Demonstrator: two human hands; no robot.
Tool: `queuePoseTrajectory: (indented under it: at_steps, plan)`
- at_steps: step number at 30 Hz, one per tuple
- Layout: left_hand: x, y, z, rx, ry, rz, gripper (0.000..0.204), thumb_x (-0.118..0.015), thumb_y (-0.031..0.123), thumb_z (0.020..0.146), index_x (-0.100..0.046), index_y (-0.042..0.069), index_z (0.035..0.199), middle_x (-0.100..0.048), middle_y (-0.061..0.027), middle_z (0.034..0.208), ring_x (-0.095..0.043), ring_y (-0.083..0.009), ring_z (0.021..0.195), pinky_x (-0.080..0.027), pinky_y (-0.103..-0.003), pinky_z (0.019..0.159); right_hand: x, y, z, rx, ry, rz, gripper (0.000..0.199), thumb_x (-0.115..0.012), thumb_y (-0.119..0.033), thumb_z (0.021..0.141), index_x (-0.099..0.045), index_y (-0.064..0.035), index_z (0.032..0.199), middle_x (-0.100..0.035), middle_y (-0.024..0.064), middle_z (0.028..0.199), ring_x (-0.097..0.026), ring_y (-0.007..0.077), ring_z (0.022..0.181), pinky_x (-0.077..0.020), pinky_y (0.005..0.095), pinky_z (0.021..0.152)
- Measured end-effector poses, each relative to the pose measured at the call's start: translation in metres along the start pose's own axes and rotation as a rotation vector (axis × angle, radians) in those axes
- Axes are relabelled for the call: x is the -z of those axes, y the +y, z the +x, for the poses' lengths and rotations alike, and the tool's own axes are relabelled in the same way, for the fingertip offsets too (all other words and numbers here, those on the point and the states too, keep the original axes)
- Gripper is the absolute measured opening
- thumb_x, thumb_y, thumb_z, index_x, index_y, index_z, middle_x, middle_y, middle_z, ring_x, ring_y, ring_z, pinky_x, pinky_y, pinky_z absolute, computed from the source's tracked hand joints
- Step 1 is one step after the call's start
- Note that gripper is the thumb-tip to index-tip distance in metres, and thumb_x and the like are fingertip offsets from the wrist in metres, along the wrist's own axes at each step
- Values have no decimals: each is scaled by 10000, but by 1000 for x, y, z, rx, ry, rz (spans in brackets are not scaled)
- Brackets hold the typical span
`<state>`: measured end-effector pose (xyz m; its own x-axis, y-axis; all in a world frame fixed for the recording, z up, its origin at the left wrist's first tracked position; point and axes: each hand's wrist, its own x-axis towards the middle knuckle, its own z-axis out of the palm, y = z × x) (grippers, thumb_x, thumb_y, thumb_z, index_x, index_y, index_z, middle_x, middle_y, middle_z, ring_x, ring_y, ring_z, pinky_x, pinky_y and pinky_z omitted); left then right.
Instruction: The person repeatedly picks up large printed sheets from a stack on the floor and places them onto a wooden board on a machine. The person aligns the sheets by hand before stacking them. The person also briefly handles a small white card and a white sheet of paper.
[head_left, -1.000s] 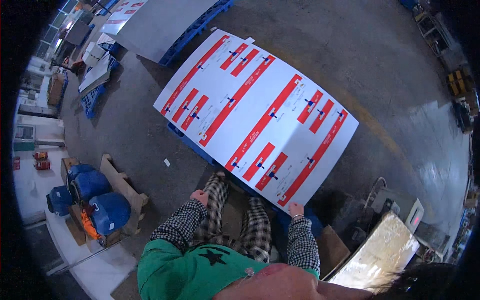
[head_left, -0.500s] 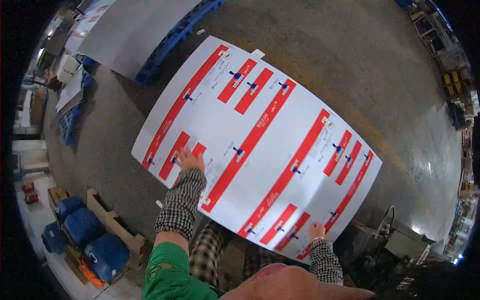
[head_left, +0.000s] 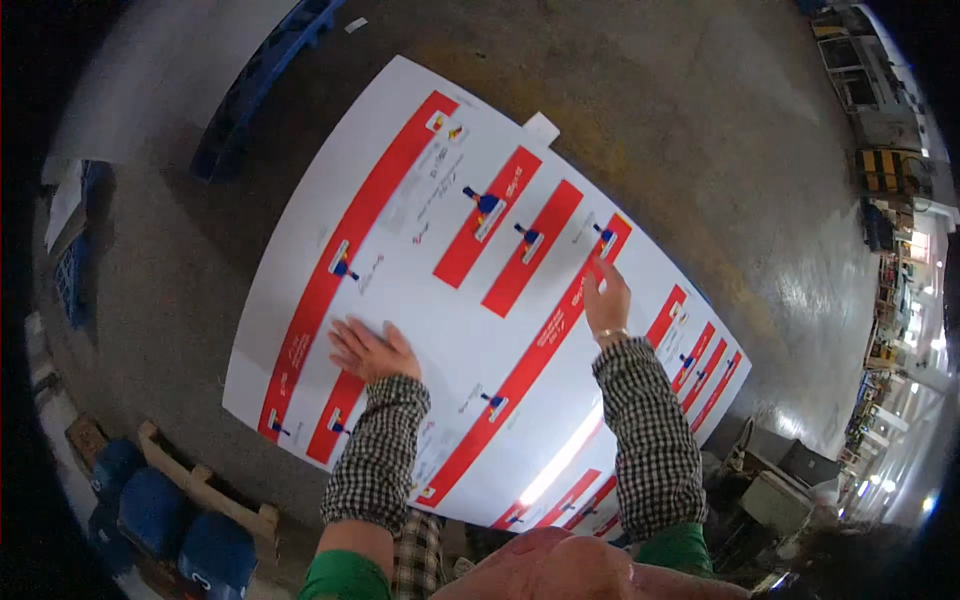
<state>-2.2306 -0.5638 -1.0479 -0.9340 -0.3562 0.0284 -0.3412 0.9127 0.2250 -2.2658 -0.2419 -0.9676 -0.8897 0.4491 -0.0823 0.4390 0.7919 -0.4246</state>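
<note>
A large white printed sheet [head_left: 455, 345] lies in front of me, with red bands and small blue bottle-like pictures across it. My left hand [head_left: 372, 350] rests on its left part with the fingers spread, just above a short red band. Farther right, my right hand [head_left: 607, 303] is over a long red band near the far edge. Its fingers point away from me, with thumb and forefinger slightly apart and nothing visible between them. Checked sleeves cover both forearms. What supports the sheet is mostly hidden.
A blue pallet [head_left: 262, 85] stands at the far left under a pale grey sheet. Blue rounded containers [head_left: 215, 552] sit at the lower left beside a wooden frame [head_left: 205, 482]. At the lower right is a machine [head_left: 785, 505]. A white tab [head_left: 541, 128] projects from the sheet's far edge.
My right hand has moved from the near right corner, where it was closed, to the far middle of the sheet, its fingers now extended. The view has shifted, and the sheet appears closer.
</note>
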Motion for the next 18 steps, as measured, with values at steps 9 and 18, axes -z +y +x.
queuePoseTrajectory:
  at_steps: [9, 18]
  plan:
    - [0, 1, 5, -29, 39, 0, 602, -352, 425, 928, -282, 27, 1374, -240, -225, 1436, -199, -415, 1333, -153, -623, 1035, -62, -82, 163, 178, 13, -61, 686, -641, -339, 763, -374, -34, 1315, -408, 194, 1334, -354, 327, 1263, -205, 450, 1089]
    - [0, 2, 8, -32, 51, -31, 615, -347, 448, 924, -268, 54, 1389, -211, -217, 1450, -190, -404, 1340, -138, -619, 1045, -86, -60, 219, 43, 8, 74, 732, -636, -366, 777, -351, 24, 1327, -480, 217, 1248, -471, 333, 1138, -367, 396, 975]
